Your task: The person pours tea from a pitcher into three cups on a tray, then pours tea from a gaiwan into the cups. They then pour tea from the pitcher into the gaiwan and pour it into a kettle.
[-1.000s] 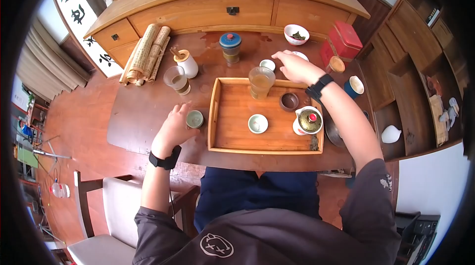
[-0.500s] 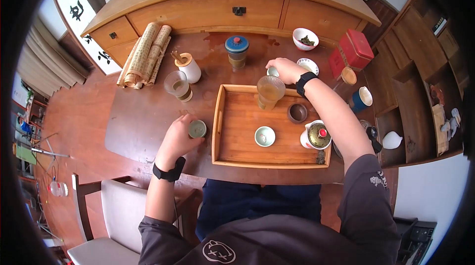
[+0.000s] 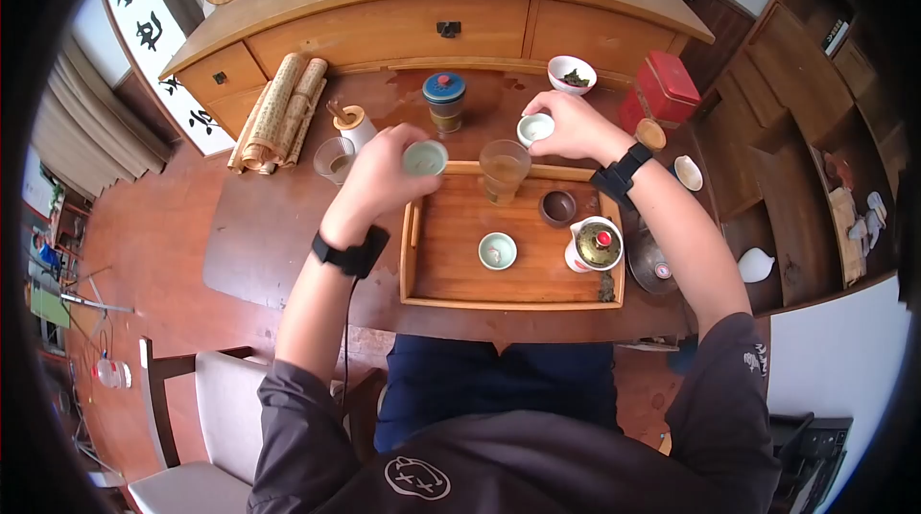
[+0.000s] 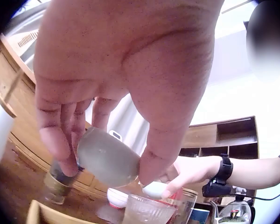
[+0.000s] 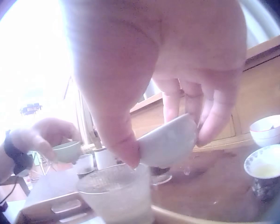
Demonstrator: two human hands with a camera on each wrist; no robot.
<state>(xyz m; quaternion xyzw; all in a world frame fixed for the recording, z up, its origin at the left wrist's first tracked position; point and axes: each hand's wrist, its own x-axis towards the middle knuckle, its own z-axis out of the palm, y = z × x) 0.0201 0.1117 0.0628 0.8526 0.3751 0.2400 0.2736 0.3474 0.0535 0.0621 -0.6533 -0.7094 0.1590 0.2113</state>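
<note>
My left hand (image 3: 379, 174) pinches a pale green teacup (image 3: 425, 160) by its sides, above the tray's far left corner. In the left wrist view that teacup (image 4: 107, 157) is tilted between thumb and fingers. A smaller white teacup (image 3: 535, 129) is held in my right hand (image 3: 580, 126), just beyond the tray's far edge. The right wrist view shows this white cup (image 5: 170, 142) tilted, close over a ribbed glass (image 5: 116, 189). That glass (image 3: 504, 172) stands between the two hands at the back of the wooden tray (image 3: 441, 279) and contains pale brown liquid.
On the tray are another green teacup (image 3: 498, 251), a small brown cup (image 3: 557, 208) and a white lidded pot (image 3: 596, 245). Behind stand a blue-lidded jar (image 3: 444, 100), a bowl of leaves (image 3: 572, 75) and a red tin (image 3: 662, 87). Bamboo scrolls (image 3: 280, 116) lie left.
My left hand has lifted the green teacup from the table left of the tray, bringing it up and rightward. My right hand has taken hold of the white teacup and raised it.
</note>
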